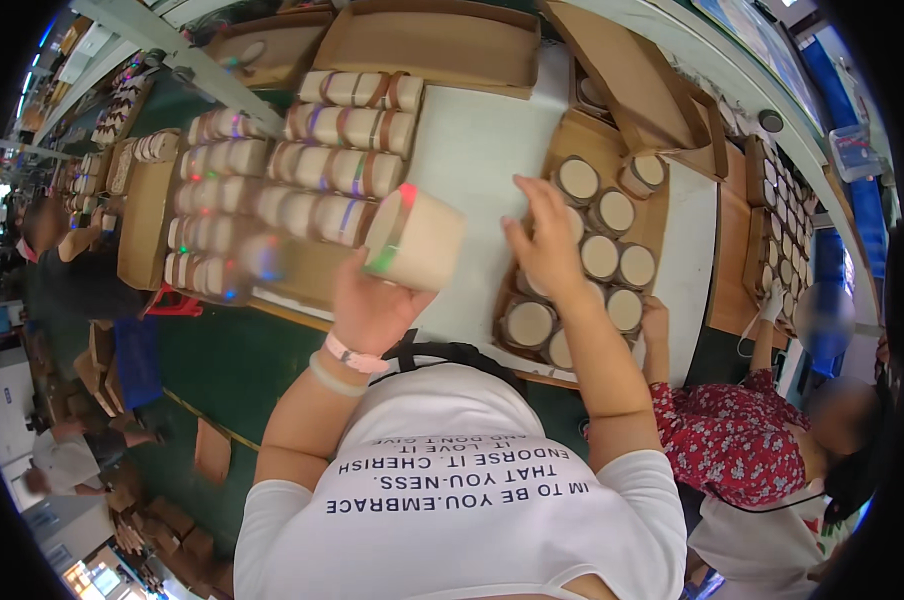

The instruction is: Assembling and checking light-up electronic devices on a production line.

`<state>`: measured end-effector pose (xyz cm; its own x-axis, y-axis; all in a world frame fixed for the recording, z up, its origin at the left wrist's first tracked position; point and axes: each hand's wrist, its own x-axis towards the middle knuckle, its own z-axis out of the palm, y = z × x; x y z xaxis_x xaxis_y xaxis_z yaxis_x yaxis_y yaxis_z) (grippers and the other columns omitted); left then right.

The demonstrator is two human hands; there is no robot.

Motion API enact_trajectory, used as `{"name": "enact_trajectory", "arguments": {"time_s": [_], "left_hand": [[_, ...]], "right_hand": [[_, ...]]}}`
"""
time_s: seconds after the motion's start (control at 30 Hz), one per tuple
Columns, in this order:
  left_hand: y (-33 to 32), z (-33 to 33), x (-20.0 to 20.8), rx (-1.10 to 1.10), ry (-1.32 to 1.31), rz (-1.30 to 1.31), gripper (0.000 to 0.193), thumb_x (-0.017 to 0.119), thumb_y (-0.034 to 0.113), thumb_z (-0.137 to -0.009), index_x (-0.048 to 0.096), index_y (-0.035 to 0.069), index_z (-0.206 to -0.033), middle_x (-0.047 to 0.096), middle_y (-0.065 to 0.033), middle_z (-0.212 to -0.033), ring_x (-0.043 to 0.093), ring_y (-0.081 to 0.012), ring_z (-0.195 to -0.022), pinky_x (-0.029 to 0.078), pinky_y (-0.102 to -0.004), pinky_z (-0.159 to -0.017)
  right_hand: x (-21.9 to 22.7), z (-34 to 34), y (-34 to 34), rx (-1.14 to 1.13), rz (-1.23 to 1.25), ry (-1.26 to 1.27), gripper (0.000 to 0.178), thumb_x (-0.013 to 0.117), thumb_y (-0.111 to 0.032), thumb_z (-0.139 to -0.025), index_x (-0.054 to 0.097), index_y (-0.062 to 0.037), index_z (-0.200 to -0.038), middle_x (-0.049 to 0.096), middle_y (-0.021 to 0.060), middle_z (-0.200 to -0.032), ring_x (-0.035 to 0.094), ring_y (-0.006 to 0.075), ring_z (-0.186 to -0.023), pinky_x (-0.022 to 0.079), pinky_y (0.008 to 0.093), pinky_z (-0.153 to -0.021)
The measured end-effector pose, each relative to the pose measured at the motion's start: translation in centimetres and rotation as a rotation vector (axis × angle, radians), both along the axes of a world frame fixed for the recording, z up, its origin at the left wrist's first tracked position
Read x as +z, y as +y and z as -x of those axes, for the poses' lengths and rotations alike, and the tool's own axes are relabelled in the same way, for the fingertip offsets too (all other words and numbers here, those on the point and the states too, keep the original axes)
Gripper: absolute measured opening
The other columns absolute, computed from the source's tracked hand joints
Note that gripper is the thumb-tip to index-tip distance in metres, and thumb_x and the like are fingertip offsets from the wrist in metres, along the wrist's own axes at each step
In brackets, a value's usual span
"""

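A thick cream cylinder (427, 243), which looks like an LED candle, lies tilted in my left hand (380, 305). Red and green light glows at its end, and my fingers support it from below. My right hand (549, 240) is over a cardboard box (584, 128) of upright cream cylinders (599, 257), its fingers apart and holding nothing. The hand and forearm hide some of them. To the left, more cylinders (357, 128) with brown ends lie on their sides in rows, several lit in colours; the nearest area is blurred.
A white tabletop (467, 140) separates the rows from the box. Open cardboard trays (427, 45) stand at the back. A person in a red floral top (722, 440) sits at the right, one hand (655, 322) at the box. Another tray (144, 225) is at the left.
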<state>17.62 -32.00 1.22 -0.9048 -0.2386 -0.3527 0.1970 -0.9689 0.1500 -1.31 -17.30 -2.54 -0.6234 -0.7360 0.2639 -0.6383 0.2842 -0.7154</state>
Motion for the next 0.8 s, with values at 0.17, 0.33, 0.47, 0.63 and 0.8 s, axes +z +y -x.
{"name": "enact_trajectory", "arguments": {"time_s": [0.17, 0.33, 0.47, 0.63, 0.8], "left_hand": [[0.8, 0.6, -3.5, 0.368, -0.311, 1.574, 0.071, 0.067, 0.013, -0.071, 0.035, 0.01, -0.134, 0.039, -0.0139, -0.129, 0.041, -0.0324, -0.118, 0.036, -0.0471, -0.098], [1.7, -1.3, -1.3, 0.341, -0.427, 2.374, 0.076, 0.071, 0.009, -0.06, 0.04, 0.007, -0.13, 0.04, -0.0203, -0.124, 0.036, -0.0389, -0.116, 0.033, -0.0455, -0.097], [-1.7, -4.0, -3.1, 0.007, -0.073, 2.231, 0.076, 0.068, 0.009, -0.062, 0.038, 0.008, -0.131, 0.038, -0.0206, -0.127, 0.037, -0.0384, -0.118, 0.031, -0.0452, -0.1], [-9.7, -11.3, -11.8, -0.174, -0.97, 2.264, 0.089, 0.07, 0.014, -0.066, 0.018, -0.01, -0.134, 0.03, -0.0295, -0.133, 0.027, -0.0453, -0.125, 0.026, -0.047, -0.104], [-18.9, -17.7, -18.4, 0.042, -1.379, 2.036, 0.1, 0.08, 0.023, -0.056, 0.023, -0.013, -0.13, 0.037, -0.0307, -0.127, 0.034, -0.0433, -0.121, 0.024, -0.0457, -0.105]], "right_hand": [[2.7, -10.1, -4.1, 0.057, 0.374, -0.925, 0.067, 0.057, -0.017, -0.084, 0.022, -0.0132, -0.141, 0.041, 0.0126, -0.132, 0.039, 0.0284, -0.123, 0.035, 0.0412, -0.1], [1.4, -12.2, -4.6, -0.039, 0.773, -1.334, 0.084, 0.062, -0.014, -0.079, 0.007, -0.0214, -0.143, 0.036, 0.012, -0.133, 0.042, 0.0278, -0.12, 0.041, 0.0428, -0.098], [0.7, -11.8, -1.6, -0.119, 0.388, -0.829, 0.087, 0.069, -0.016, -0.068, 0.021, -0.017, -0.14, 0.041, 0.0123, -0.128, 0.044, 0.029, -0.115, 0.041, 0.0431, -0.095], [6.1, -7.9, 6.4, -0.235, -0.018, 0.709, 0.064, 0.068, -0.017, -0.063, 0.045, -0.0031, -0.121, 0.042, 0.0164, -0.123, 0.046, 0.0337, -0.104, 0.038, 0.049, -0.087], [19.4, -6.6, 14.5, -0.499, 0.845, 0.87, 0.036, 0.063, -0.017, -0.079, 0.055, 0.0062, -0.105, 0.062, 0.0174, -0.094, 0.062, 0.0326, -0.083, 0.053, 0.0425, -0.078]]}}
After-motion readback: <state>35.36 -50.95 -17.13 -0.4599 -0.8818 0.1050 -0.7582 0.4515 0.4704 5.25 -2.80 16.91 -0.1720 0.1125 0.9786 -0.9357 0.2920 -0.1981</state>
